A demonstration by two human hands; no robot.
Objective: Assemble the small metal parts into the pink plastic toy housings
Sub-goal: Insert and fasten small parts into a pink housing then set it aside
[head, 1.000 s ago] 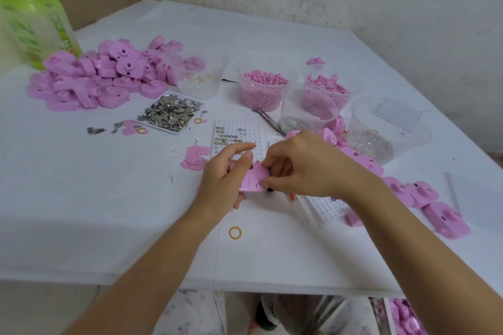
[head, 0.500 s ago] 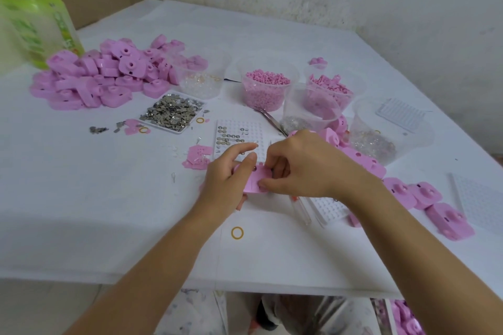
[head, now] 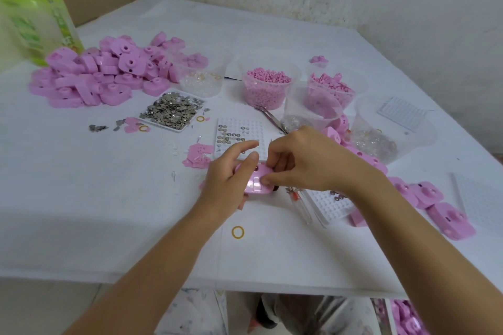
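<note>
My left hand (head: pixel 228 177) grips a pink toy housing (head: pixel 258 182) from its left side, just above the table near the middle. The thumb and fingers of my right hand (head: pixel 304 160) pinch the housing's right edge and press on its top face. Any metal part under my fingertips is hidden. A white dimpled tray (head: pixel 239 139) with several small metal discs lies right behind my hands. A flat tray of loose metal parts (head: pixel 171 110) sits further left.
A heap of pink housings (head: pixel 109 73) lies at the back left. Clear tubs of pink pellets (head: pixel 268 84) and pink bits (head: pixel 330 90) stand behind. More housings (head: pixel 446 219) line the right side. Tweezers (head: pixel 272 119) and a yellow ring (head: pixel 238 232) are close by.
Both hands stayed on the housing; it has turned slightly in them, and my right fingertips now press on its top face.
</note>
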